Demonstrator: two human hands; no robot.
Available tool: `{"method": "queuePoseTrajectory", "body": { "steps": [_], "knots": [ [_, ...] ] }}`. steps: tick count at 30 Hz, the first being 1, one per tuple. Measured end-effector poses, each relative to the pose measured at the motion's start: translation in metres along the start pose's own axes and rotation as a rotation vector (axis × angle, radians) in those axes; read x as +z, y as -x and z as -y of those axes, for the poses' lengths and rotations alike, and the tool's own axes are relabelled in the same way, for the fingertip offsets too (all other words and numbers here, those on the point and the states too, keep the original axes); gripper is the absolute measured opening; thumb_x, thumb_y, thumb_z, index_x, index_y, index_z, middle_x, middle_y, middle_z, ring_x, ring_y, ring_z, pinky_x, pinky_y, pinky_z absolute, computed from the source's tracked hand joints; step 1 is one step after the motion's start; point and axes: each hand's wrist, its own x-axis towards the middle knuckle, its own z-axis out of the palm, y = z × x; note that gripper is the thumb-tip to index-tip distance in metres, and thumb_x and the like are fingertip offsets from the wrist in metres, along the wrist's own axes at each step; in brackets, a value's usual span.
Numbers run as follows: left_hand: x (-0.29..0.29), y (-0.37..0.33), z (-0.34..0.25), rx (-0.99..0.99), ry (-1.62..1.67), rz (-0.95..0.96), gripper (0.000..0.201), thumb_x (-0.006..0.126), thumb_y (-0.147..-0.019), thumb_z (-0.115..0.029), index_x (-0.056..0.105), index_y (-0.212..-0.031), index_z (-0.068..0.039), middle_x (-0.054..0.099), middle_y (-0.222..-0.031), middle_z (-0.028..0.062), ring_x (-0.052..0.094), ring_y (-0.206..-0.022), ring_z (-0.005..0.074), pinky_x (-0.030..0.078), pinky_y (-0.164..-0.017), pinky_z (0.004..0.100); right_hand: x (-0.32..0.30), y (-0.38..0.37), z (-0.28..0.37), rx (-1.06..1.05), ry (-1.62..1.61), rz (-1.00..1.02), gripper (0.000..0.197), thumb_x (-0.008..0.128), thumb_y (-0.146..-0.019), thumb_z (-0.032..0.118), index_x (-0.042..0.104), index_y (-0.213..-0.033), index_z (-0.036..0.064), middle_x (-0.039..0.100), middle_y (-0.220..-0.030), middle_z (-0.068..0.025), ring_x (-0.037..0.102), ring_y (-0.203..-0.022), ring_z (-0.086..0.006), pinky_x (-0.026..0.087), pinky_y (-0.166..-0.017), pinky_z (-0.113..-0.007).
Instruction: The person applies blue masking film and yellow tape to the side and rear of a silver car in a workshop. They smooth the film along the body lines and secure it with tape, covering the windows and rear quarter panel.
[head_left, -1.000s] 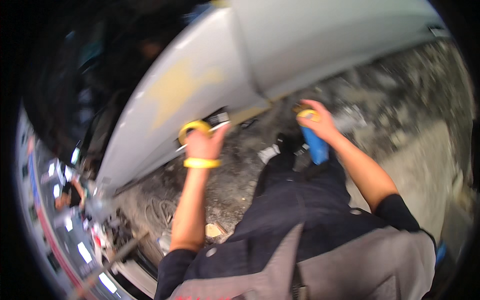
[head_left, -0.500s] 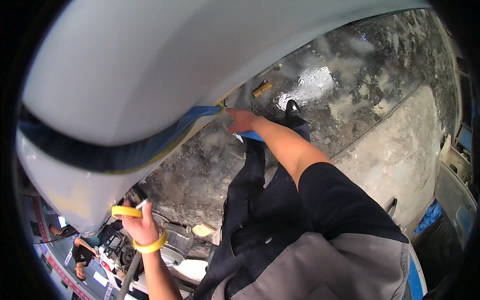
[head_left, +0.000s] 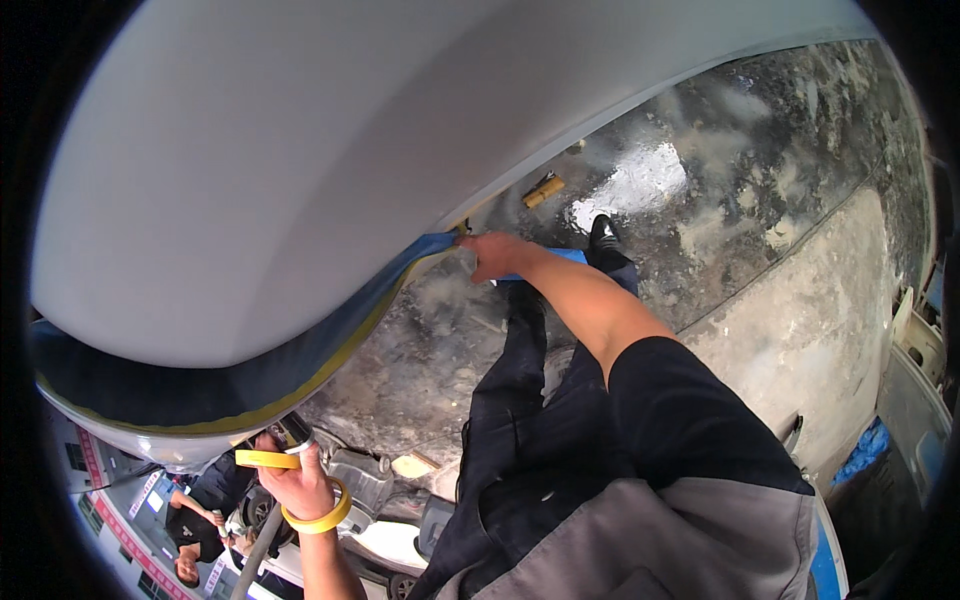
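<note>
Since the earliest frame, the right hand (head_left: 492, 255) has come from over the floor, well apart from the gray car panel (head_left: 250, 180), to the panel's lower edge. In the last half second both hands have shifted only slightly within the picture, and more of the yellow-edged dark blue band (head_left: 320, 357) shows along the panel.

The right hand now reaches across in front of the body, fingers bent together in a narrow shape, the tips at the lower end of that band. A blue piece (head_left: 566, 256) shows beyond the wrist and forearm; whether the palm grips it, one cannot tell.

The left hand (head_left: 297, 482) is near the panel's other end, curled around a yellow tape roll (head_left: 267, 459), which stands out past the fingers. A second yellow roll (head_left: 318, 512) encircles the wrist. A black-and-white object (head_left: 296, 430) lies against the left thumb; its exact kind is unclear, as is whether the hand grips it.

On the stained floor (head_left: 730, 180) beyond the right hand lies a yellow-brown roll (head_left: 543, 190), near a shiny white patch (head_left: 640, 180) and the person's black shoe (head_left: 603, 232). Crumpled blue plastic (head_left: 862, 450) is at far right. A co-worker (head_left: 195, 530) in a black top appears at lower left, well apart.
</note>
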Motion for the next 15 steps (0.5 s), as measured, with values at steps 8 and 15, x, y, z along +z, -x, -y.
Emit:
{"method": "queuePoseTrajectory", "body": {
  "steps": [8, 15],
  "knots": [
    [0.005, 0.005, 0.014, 0.034, -0.137, -0.074, 0.053, 0.079, -0.082, -0.023, 0.059, -0.120, 0.008, 0.063, -0.111, 0.0254, 0.058, -0.106, 0.0448, 0.042, -0.101, 0.0532, -0.029, 0.038, 0.026, -0.075, -0.252, 0.003, 0.094, 0.082, -0.072, 0.038, 0.045, -0.154, 0.0124, 0.072, -0.117, -0.0181, 0.069, -0.108, -0.0347, 0.054, -0.093, -0.043],
    [0.016, -0.020, -0.012, 0.086, -0.010, -0.222, 0.046, 0.089, -0.075, -0.025, 0.062, -0.098, 0.004, 0.061, -0.090, 0.0191, 0.055, -0.086, 0.0394, 0.045, -0.084, 0.0472, -0.048, 0.189, -0.026, 0.352, -0.222, -0.341, 0.094, 0.081, -0.073, 0.043, 0.047, -0.153, 0.0097, 0.066, -0.132, -0.0222, 0.065, -0.120, -0.0378, 0.051, -0.104, -0.043]
  ]
}}
